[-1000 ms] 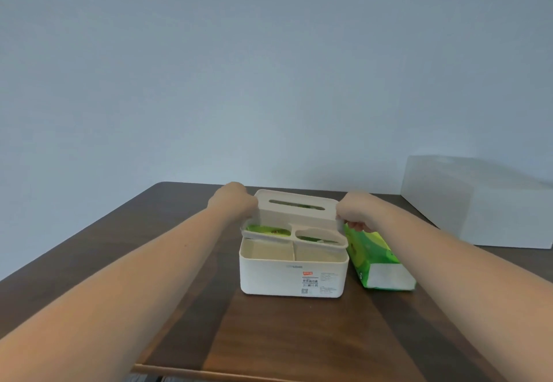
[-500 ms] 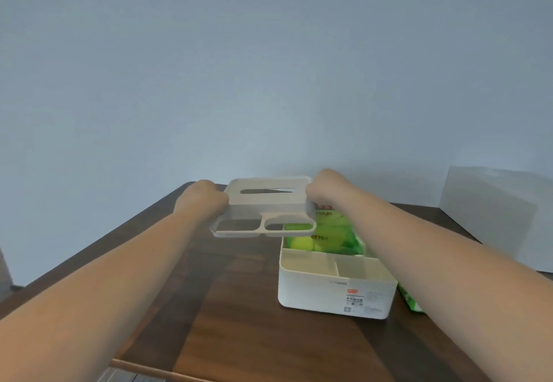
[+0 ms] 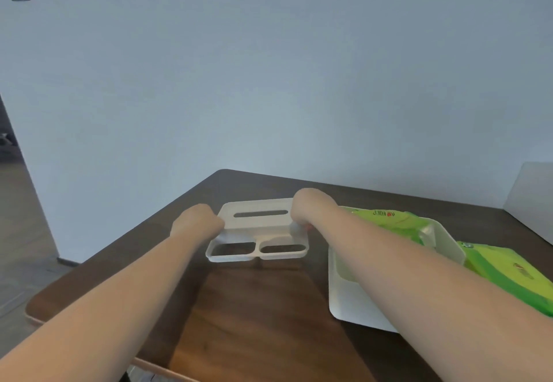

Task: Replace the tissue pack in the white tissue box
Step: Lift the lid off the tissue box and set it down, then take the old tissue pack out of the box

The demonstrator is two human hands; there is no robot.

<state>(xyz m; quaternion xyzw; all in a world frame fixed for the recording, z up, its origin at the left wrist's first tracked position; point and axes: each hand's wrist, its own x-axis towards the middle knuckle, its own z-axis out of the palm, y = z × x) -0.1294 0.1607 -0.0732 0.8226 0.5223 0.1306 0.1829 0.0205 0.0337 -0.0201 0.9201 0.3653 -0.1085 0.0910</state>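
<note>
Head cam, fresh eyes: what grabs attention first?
The white lid, with its slot and two cut-out openings, is gripped at either end by the left hand and right hand, low over the dark table left of centre. To the right sits the open white tissue box with a bright green tissue pack inside. A second green pack lies just beyond its right side.

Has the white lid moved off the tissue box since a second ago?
Yes. The lid, held by the left hand and right hand, has moved left, clear of the box, low over the table.
</note>
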